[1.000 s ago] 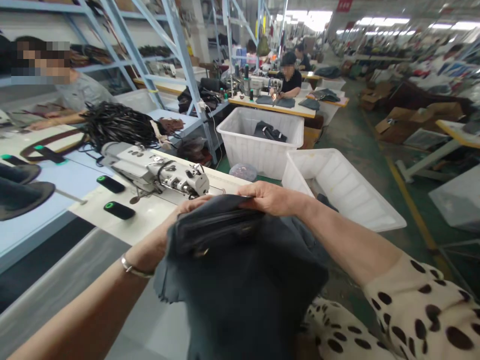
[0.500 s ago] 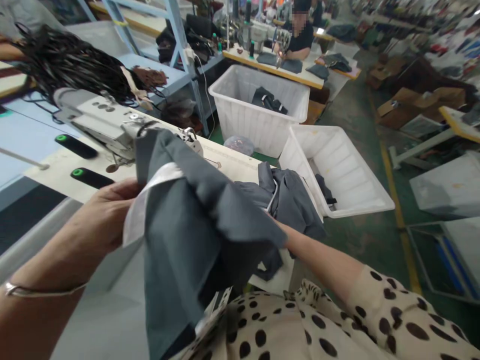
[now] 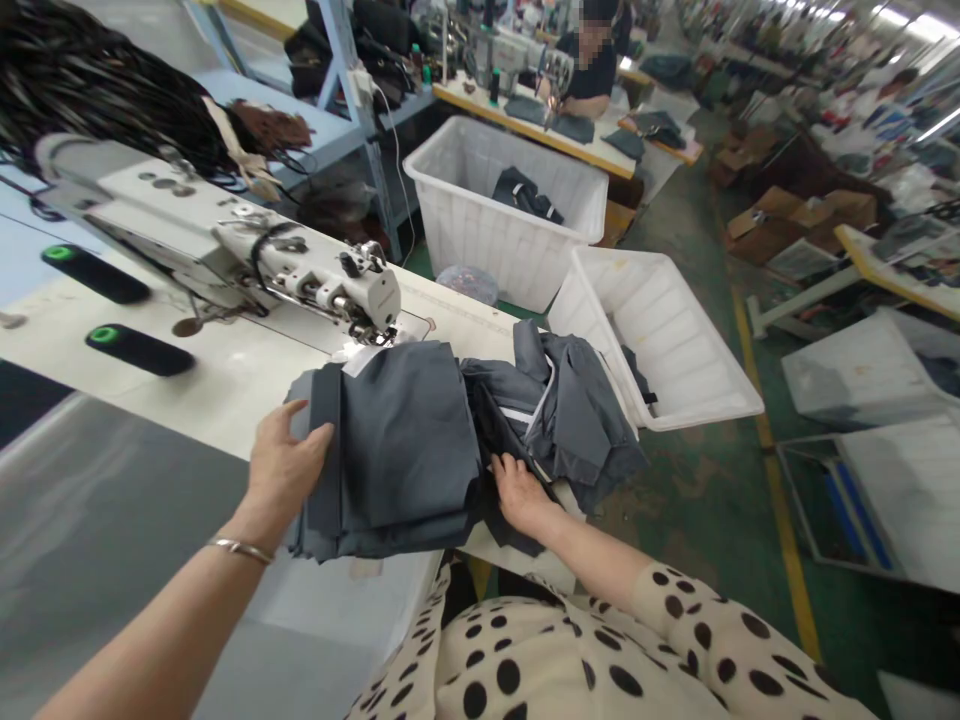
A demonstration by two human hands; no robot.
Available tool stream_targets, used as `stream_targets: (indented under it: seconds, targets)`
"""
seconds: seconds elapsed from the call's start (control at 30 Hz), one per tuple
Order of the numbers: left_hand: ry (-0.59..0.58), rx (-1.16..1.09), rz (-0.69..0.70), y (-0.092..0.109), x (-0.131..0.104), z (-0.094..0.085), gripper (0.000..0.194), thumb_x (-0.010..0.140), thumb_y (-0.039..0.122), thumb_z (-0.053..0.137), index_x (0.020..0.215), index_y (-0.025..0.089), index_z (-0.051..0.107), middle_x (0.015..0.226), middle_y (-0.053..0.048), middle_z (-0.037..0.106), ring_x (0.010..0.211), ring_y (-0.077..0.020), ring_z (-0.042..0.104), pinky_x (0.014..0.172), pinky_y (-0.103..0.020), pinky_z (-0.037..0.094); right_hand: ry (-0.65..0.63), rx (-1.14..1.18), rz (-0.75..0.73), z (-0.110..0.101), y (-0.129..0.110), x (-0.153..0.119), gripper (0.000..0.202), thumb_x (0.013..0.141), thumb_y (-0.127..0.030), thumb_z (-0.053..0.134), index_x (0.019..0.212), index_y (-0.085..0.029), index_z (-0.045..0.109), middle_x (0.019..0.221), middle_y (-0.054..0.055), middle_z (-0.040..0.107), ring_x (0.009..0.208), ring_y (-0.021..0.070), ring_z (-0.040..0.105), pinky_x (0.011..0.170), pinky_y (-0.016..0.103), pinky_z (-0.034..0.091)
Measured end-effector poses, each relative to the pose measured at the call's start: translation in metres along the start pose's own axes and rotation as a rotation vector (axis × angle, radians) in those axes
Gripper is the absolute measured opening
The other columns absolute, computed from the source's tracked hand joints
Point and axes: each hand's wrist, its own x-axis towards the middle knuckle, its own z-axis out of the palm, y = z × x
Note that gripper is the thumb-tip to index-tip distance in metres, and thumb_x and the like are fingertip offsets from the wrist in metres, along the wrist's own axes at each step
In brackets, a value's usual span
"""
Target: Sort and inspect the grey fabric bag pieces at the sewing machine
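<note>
A stack of grey fabric pieces lies flat at the front edge of the sewing table, with a darker folded strip along its left side. My left hand is open over that strip, thumb and index finger apart, touching the cloth. My right hand rests on dark cloth at the right edge of the stack, its fingers extended and slightly apart. Beside it lies a crumpled heap of grey fabric with white edging. Just behind the stack is the head of a sewing machine; a bit of white material shows by its needle area.
Two black thread cones lie on the table at left. White plastic bins stand beyond the table, one tilted near the heap. Black straps hang at upper left. A person works at another machine.
The grey piece held up before me now lies flat on the stack. My left hand has loosened from it; my right hand, hidden behind it before, now shows on the cloth.
</note>
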Motion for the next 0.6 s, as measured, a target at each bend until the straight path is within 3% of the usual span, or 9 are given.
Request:
stream_targets:
  seconds: [0.07,0.13,0.2,0.27,0.37,0.43,0.5,0.6]
  targets:
    - [0.067,-0.008,0.166,0.022,-0.009,-0.008,0.04,0.077,0.029,0.058,0.113,0.011,0.057,0.125,-0.015,0.051,0.111,-0.0296,0.052,0.091,-0.044,0.047,0.005,0.006,-0.002,-0.019,0.002,-0.004,0.059,0.077,-0.009,0.042,0.135,-0.007,0.034,0.12,0.018,0.052,0.102,0.0238,0.054,0.087,0.033,0.044]
    - [0.025,-0.122,0.396,0.05,-0.023,-0.01,0.027,0.08,0.025,0.054,0.104,0.015,0.059,0.124,-0.011,0.052,0.112,-0.0242,0.052,0.096,-0.039,0.044,0.01,0.014,-0.014,-0.046,0.005,-0.013,0.048,0.079,-0.012,0.04,0.127,-0.008,0.042,0.109,0.014,0.059,0.097,0.0212,0.058,0.086,0.03,0.044]
    - [-0.101,-0.21,0.625,0.081,-0.04,-0.006,0.02,0.082,0.02,0.05,0.1,0.016,0.058,0.12,-0.01,0.054,0.112,-0.0216,0.052,0.097,-0.038,0.043,0.019,0.007,-0.029,-0.081,0.009,-0.027,0.039,0.081,-0.013,0.038,0.118,-0.012,0.049,0.099,0.011,0.063,0.092,0.0201,0.06,0.082,0.029,0.044]
    - [-0.245,-0.221,0.808,0.113,-0.058,0.002,0.026,0.082,0.015,0.049,0.107,0.016,0.056,0.122,-0.012,0.053,0.116,-0.0225,0.048,0.1,-0.039,0.04,0.036,-0.012,-0.047,-0.118,0.012,-0.044,0.031,0.082,-0.013,0.037,0.109,-0.014,0.053,0.093,0.009,0.065,0.088,0.0201,0.061,0.078,0.029,0.043]
    - [-0.45,-0.129,0.96,0.157,-0.079,0.013,0.03,0.079,0.017,0.054,0.109,0.015,0.056,0.118,-0.012,0.057,0.113,-0.0277,0.048,0.096,-0.043,0.039,0.076,-0.11,-0.171,-0.169,0.01,-0.069,0.025,0.085,-0.013,0.036,0.099,-0.016,0.055,0.088,0.008,0.065,0.083,0.0197,0.06,0.073,0.029,0.041]
    - [-0.583,-0.087,0.928,0.18,-0.086,0.016,0.017,0.081,0.022,0.053,0.095,0.015,0.059,0.096,-0.011,0.064,0.093,-0.0263,0.057,0.081,-0.039,0.044,0.106,-0.198,-0.327,-0.199,0.007,-0.081,0.022,0.085,-0.013,0.038,0.097,-0.017,0.056,0.085,0.006,0.064,0.08,0.0191,0.058,0.071,0.03,0.041]
    - [-0.648,-0.112,0.794,0.196,-0.085,0.016,0.015,0.084,0.023,0.046,0.081,0.015,0.058,0.074,-0.007,0.062,0.069,-0.0205,0.057,0.065,-0.032,0.042,0.214,-0.265,-0.426,-0.225,0.008,-0.09,0.021,0.087,-0.013,0.039,0.097,-0.017,0.057,0.09,0.007,0.063,0.084,0.0198,0.056,0.076,0.032,0.041]
    - [-0.667,-0.314,0.507,0.21,-0.074,0.011,0.012,0.078,0.018,0.046,0.073,0.015,0.056,0.064,-0.003,0.058,0.059,-0.0155,0.052,0.058,-0.027,0.037,0.601,-0.201,-0.435,-0.252,0.02,-0.108,0.021,0.088,-0.018,0.044,0.106,-0.017,0.054,0.108,0.011,0.058,0.102,0.0234,0.05,0.09,0.039,0.037]
